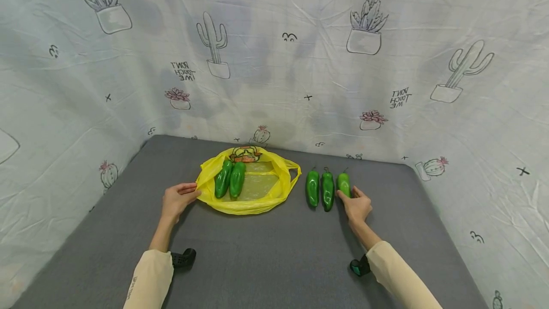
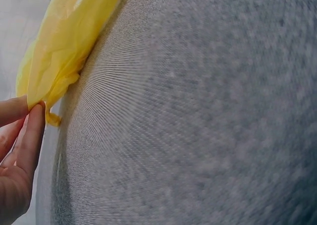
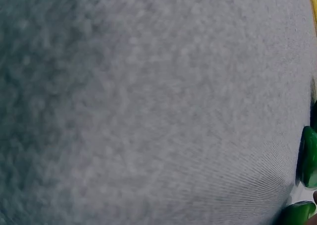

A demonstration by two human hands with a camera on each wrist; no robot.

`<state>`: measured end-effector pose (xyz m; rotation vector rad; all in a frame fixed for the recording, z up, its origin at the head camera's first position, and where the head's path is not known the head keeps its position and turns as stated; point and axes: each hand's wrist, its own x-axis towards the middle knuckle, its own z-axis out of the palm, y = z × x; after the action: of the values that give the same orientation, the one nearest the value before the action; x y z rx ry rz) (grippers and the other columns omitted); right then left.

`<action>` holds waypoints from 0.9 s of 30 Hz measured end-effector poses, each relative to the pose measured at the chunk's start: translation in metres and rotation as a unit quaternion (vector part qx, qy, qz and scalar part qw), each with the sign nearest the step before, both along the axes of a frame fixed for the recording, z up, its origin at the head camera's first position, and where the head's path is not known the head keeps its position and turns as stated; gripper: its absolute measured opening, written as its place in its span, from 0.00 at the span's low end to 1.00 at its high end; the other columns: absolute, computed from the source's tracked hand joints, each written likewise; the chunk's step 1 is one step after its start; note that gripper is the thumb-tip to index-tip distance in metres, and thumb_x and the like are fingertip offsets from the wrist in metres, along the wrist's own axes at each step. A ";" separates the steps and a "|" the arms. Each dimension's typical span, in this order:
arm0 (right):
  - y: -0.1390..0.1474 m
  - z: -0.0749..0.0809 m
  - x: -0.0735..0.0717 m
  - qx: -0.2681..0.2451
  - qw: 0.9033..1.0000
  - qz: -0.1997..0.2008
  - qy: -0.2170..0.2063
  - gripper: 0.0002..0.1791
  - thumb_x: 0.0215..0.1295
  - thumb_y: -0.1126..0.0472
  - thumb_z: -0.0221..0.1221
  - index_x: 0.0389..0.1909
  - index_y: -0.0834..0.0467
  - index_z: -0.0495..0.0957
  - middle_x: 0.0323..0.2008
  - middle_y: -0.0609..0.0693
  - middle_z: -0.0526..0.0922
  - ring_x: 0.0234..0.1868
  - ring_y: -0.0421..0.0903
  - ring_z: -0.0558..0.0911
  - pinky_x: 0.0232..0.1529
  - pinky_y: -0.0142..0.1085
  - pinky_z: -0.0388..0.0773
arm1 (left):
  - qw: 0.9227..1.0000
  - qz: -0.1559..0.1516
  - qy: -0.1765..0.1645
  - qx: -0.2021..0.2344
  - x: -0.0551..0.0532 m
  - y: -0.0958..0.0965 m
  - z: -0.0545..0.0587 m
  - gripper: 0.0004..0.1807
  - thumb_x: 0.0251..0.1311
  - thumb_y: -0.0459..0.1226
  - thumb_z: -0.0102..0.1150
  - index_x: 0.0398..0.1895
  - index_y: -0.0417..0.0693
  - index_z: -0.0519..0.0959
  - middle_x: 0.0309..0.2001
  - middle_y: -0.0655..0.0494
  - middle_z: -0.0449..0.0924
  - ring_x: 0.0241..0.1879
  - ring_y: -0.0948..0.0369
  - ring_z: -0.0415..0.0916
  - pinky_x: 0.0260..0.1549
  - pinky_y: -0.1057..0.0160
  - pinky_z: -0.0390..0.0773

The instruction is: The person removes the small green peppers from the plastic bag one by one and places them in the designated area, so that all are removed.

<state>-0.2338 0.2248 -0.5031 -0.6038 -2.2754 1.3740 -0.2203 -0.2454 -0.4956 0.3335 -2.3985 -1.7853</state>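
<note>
A yellow plastic bag [image 1: 249, 207] lies with its mouth spread wide at the middle of the table. Inside it, side by side, are two dark green peppers [image 1: 223, 179] [image 1: 237, 180]. My left hand [image 1: 175, 202] pinches the bag's left edge between thumb and fingers, plainly seen in the left wrist view, where the bag [image 2: 69, 36] rises from the fingertips. On the right, my right hand [image 1: 359, 207] grips the lower end of a lighter green pepper [image 1: 343, 182]. Two darker peppers [image 1: 312, 189] [image 1: 328, 190] lie just left of it. The right wrist view catches only parts of the peppers [image 3: 310, 158] at its edge.
The grey cloth-covered table [image 1: 266, 261] runs back to a pale curtain [image 1: 274, 70] printed with potted cacti, which also hangs along both sides. Black straps with small devices [image 1: 184, 258] [image 1: 360, 266] sit at both wrists, beside the cream sleeves [image 1: 151, 275].
</note>
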 end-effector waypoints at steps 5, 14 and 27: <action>0.003 0.007 0.000 0.034 0.999 0.010 0.005 0.38 0.55 0.55 0.70 0.63 0.69 0.69 0.58 0.69 0.72 0.55 0.66 0.74 0.59 0.55 0.71 | 1.000 -0.006 0.005 0.010 -0.001 0.000 0.000 0.22 0.57 0.30 0.65 0.53 0.27 0.76 0.48 0.35 0.80 0.31 0.75 0.77 0.36 0.70 0.83; -0.002 0.032 -0.003 -0.041 0.985 -0.034 0.164 0.25 0.60 0.64 0.65 0.57 0.68 0.75 0.57 0.64 0.76 0.59 0.58 0.75 0.60 0.47 0.72 | 1.000 -0.008 0.008 0.005 0.002 -0.001 0.002 0.21 0.58 0.30 0.64 0.53 0.27 0.76 0.48 0.34 0.79 0.29 0.77 0.76 0.35 0.72 0.82; -0.070 0.068 0.044 -0.167 0.966 0.068 0.184 0.25 0.62 0.69 0.62 0.59 0.73 0.70 0.60 0.67 0.72 0.63 0.58 0.70 0.63 0.46 0.68 | 1.000 -0.006 0.001 0.006 0.002 0.000 0.002 0.21 0.58 0.29 0.64 0.53 0.27 0.75 0.46 0.38 0.81 0.29 0.76 0.76 0.35 0.70 0.83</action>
<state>-0.1900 0.1546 -0.4349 -0.2627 -1.8316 1.7884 -0.2186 -0.2451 -0.4932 0.3187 -2.3958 -1.8042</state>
